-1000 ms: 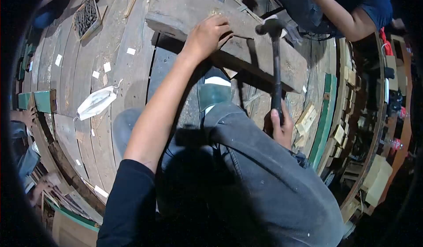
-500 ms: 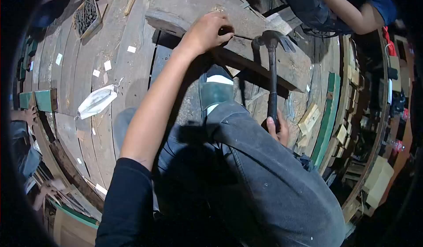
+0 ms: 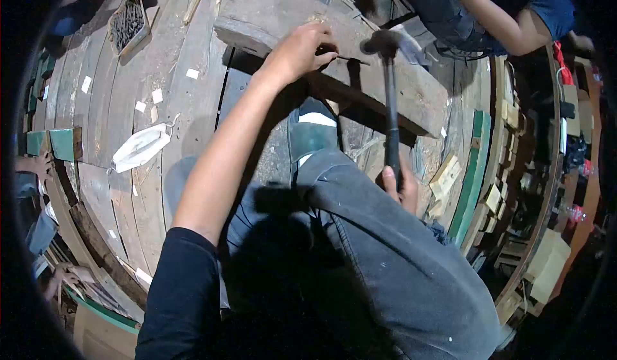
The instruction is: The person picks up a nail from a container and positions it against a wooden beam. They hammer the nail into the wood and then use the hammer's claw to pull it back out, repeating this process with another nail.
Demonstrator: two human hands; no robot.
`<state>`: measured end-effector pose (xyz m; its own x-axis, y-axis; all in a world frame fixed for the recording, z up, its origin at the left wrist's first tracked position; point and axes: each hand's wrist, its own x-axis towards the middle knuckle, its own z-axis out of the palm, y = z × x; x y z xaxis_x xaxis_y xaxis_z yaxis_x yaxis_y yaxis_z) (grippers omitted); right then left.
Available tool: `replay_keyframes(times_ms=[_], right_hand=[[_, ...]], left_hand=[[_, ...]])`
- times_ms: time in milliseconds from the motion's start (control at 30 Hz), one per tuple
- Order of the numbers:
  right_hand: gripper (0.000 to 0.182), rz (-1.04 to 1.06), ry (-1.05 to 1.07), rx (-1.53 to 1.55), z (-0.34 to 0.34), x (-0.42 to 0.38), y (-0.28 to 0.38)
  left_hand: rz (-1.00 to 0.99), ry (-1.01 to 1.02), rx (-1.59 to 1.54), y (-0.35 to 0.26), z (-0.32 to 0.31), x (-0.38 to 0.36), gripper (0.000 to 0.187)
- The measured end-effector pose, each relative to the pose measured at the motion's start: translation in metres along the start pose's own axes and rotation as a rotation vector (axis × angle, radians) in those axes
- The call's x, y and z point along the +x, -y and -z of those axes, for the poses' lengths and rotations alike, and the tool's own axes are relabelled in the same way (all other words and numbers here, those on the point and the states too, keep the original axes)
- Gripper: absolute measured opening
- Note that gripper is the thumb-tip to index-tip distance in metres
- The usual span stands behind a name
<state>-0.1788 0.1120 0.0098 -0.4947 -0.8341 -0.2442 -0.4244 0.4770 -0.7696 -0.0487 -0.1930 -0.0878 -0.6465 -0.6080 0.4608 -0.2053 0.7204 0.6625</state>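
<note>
My left hand (image 3: 301, 50) rests over the thick wooden beam (image 3: 257, 10), its thumb and fingers pinched on a thin dark nail (image 3: 354, 59) that points to the right, lying nearly flat along the wood. My right hand (image 3: 402, 190), by my knee, is wrapped round the dark grip of a claw hammer (image 3: 392, 103). The hammer's head is blurred and hangs above the beam, to the right of the nail's end. It casts a shadow on the wood. The green-toned shoe (image 3: 313, 138) is just below the beam.
An open box of nails (image 3: 130, 25) stands at upper left. A white face mask (image 3: 143, 148) and paper scraps lie on the planks. Another person (image 3: 514, 19) sits at upper right; other people's hands show at left. A green-painted timber (image 3: 474, 174) runs along the right.
The hammer has shifted slightly left and its head has blurred with motion. My left hand has barely moved; the dark nail now shows more plainly beyond its fingertips.
</note>
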Motion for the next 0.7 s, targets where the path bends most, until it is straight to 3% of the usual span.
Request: replay_keyframes(times_ms=[33, 133, 200, 267, 333, 400, 500, 533, 600, 700], right_hand=[[0.046, 0.081, 0.045, -0.088, -0.002, 0.006, -0.003], [0.046, -0.119, -0.015, 0.088, 0.011, 0.000, 0.007], [0.047, 0.048, -0.167, 0.062, 0.011, -0.001, 0.015], [0.048, -0.008, -0.181, 0.175, 0.010, -0.005, 0.038], [0.047, 0.058, -0.191, -0.005, 0.006, -0.006, 0.014], [0.046, 0.052, -0.003, -0.060, 0.002, 0.002, -0.002], [0.047, -0.003, 0.004, -0.109, 0.010, 0.007, 0.017], [0.047, -0.114, 0.000, -0.021, 0.015, 0.003, 0.041], [0.050, 0.106, -0.095, 0.060, 0.016, 0.004, 0.032], [0.056, 0.130, -0.186, 0.154, 0.020, -0.002, 0.047]], left_hand=[[-0.013, -0.022, 0.005, -0.001, 0.000, 0.000, 0.018], [-0.001, -0.010, 0.004, 0.001, 0.001, 0.001, 0.019], [0.007, -0.004, 0.020, -0.003, 0.001, 0.000, 0.018], [0.028, 0.053, 0.012, -0.004, -0.001, -0.001, 0.018], [0.059, 0.093, 0.014, -0.004, 0.003, 0.002, 0.019], [0.077, 0.074, 0.004, -0.003, 0.003, 0.002, 0.018], [0.065, 0.081, -0.014, -0.001, 0.002, 0.003, 0.018], [0.071, 0.074, -0.059, -0.002, 0.004, 0.002, 0.021], [0.009, 0.045, -0.009, 0.005, -0.003, 0.003, 0.019], [0.036, 0.064, -0.013, 0.001, 0.001, 0.001, 0.019]])
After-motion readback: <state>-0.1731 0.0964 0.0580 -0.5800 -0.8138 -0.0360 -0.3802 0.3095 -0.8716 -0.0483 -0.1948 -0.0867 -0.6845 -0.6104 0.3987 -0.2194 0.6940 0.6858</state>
